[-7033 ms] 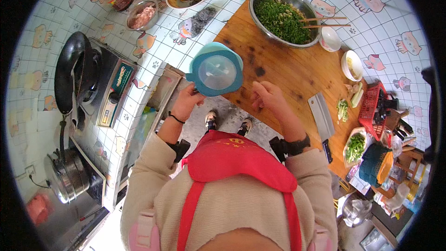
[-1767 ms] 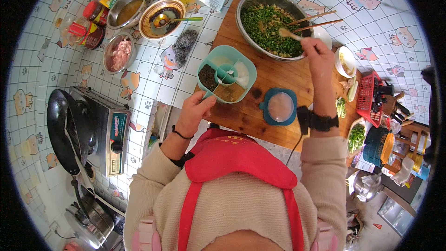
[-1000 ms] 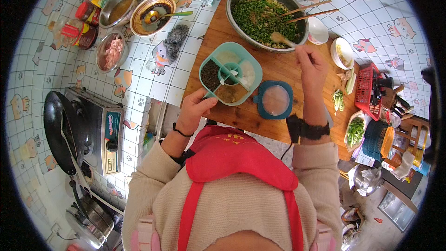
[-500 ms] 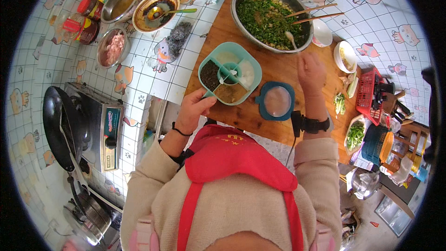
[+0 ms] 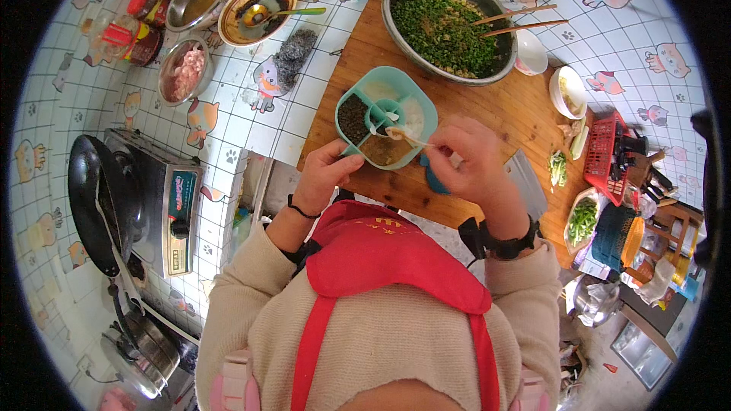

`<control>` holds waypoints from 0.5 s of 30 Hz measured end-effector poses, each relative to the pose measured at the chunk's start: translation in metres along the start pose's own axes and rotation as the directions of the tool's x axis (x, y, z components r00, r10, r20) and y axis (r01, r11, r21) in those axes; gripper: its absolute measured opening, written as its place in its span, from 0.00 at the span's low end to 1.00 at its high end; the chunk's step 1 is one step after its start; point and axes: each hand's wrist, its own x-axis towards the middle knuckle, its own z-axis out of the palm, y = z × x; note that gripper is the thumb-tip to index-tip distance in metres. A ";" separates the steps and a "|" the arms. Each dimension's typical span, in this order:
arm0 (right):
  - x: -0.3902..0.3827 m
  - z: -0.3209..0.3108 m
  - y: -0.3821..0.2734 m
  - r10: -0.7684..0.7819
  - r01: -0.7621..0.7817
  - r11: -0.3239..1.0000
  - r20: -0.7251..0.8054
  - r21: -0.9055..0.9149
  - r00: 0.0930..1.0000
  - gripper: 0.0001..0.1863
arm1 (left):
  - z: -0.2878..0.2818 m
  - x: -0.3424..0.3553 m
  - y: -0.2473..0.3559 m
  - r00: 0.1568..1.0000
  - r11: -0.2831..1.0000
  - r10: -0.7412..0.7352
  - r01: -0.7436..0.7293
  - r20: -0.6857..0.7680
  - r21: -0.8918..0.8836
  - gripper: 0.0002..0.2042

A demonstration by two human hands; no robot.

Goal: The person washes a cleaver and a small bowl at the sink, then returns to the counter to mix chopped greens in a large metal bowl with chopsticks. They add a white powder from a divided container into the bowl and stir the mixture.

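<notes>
My left hand pinches the handle at the near left corner of a teal seasoning box, holding it over the wooden board. The box's compartments hold dark grains, white and brown powders; small white spoons stand in its middle. In my right hand is a small seasoning spoon, its pale bowl above the brown powder. A blue lid lies mostly hidden under that hand. Beyond, a large steel bowl holds chopped greens with brown powder on top and two chopsticks.
The wooden board carries a flat grey blade, white bowls and cut scallions. At left sit a bowl of raw meat, a sauce bowl with spoon, bottles, and a stove with a black pan.
My right hand has come from beside the steel bowl back to the seasoning box, bringing the spoon over it. The box has shifted slightly right.
</notes>
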 end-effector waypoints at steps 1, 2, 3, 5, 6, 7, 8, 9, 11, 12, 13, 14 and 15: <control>0.001 0.004 -0.002 0.010 -0.009 1.000 0.017 -0.023 1.000 0.04 | 0.000 0.000 0.000 1.000 1.000 0.003 -0.003 0.004 0.005 0.06; 0.003 0.008 -0.003 0.023 -0.021 0.999 0.036 -0.041 0.999 0.04 | 0.000 -0.001 -0.001 1.000 1.000 0.012 -0.012 0.002 0.011 0.06; 0.004 0.011 -0.003 0.016 -0.012 0.996 0.042 -0.092 0.999 0.04 | 0.000 -0.001 -0.001 1.000 1.000 0.010 -0.010 0.006 0.015 0.06; 0.005 0.016 -0.003 0.008 -0.001 0.983 0.039 -0.183 0.999 0.06 | -0.001 -0.002 -0.002 1.000 0.999 0.021 -0.021 0.009 0.024 0.06; 0.005 0.017 -0.002 0.008 0.010 0.979 0.089 -0.206 0.996 0.06 | -0.001 -0.002 -0.003 1.000 0.999 0.021 -0.022 0.020 0.047 0.07; 0.005 0.018 -0.002 0.008 0.019 0.974 0.121 -0.225 0.993 0.06 | -0.002 -0.002 -0.004 0.999 0.997 0.021 -0.023 0.033 0.070 0.08; 0.004 0.019 -0.002 0.007 0.031 0.970 0.158 -0.242 0.987 0.06 | -0.003 -0.002 -0.004 0.999 0.995 0.020 -0.025 0.045 0.093 0.09; 0.004 0.019 -0.002 0.020 0.008 0.976 0.126 -0.219 0.992 0.05 | -0.003 -0.001 -0.005 0.999 0.995 0.027 -0.031 0.046 0.093 0.08; 0.003 0.017 -0.001 0.037 -0.024 0.987 0.080 -0.162 0.996 0.05 | -0.004 -0.001 -0.005 0.998 0.995 0.038 -0.042 0.041 0.090 0.07; 0.003 0.016 0.000 0.065 -0.057 0.985 0.045 -0.162 0.997 0.04 | -0.003 -0.001 -0.005 0.998 0.996 0.036 -0.039 0.044 0.078 0.07; 0.004 0.015 0.002 0.090 -0.087 0.984 0.012 -0.157 0.996 0.04 | -0.003 -0.001 -0.005 0.998 0.997 0.031 -0.034 0.047 0.064 0.07; 0.004 0.014 0.003 0.116 -0.119 0.981 -0.030 -0.150 0.993 0.04 | -0.002 -0.001 -0.004 0.998 0.998 0.027 -0.030 0.053 0.051 0.07; 0.004 0.013 0.005 0.099 -0.097 0.983 0.007 -0.158 0.995 0.05 | -0.002 -0.001 -0.003 0.998 0.998 0.025 -0.028 0.062 0.051 0.07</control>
